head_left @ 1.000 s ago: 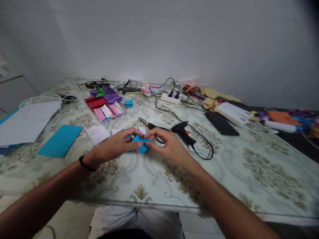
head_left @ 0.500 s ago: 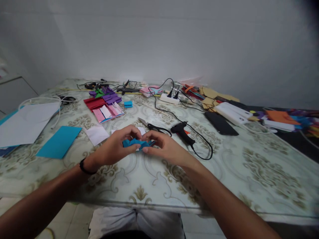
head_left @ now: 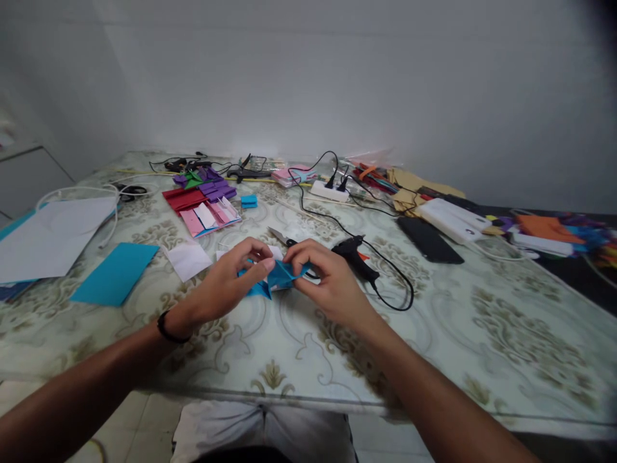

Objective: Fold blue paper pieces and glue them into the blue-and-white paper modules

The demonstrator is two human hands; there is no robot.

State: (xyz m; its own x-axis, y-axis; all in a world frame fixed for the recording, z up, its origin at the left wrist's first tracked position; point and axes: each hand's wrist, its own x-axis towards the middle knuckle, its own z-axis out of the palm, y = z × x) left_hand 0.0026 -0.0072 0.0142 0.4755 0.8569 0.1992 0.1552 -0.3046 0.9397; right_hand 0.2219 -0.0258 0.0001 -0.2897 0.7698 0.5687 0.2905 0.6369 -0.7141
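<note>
A piece of folded blue paper (head_left: 280, 275) is pinched between my two hands, just above the tabletop. My left hand (head_left: 236, 273) grips its left part, with the thumb on top; a blue corner pokes out below that thumb. On the other side, my right hand (head_left: 322, 273) has thumb and fingers closed on the right part. The fingers hide some of the folds. Partly behind my right hand lie the scissors (head_left: 282, 237), blade tips pointing left. A black glue gun (head_left: 354, 254) rests to the right of that hand.
Left of my hands lie a blue sheet (head_left: 116, 273), a white paper square (head_left: 189, 259) and large white sheets (head_left: 60, 238). Folded red paper (head_left: 186, 199) and pink paper (head_left: 209, 218) sit farther back. A power strip (head_left: 329, 191) and a black phone (head_left: 429, 240) are to the right.
The blue paper has been turned and its folds opened out, so a pointed corner now hangs below my left thumb. My right hand has shifted slightly right and up.
</note>
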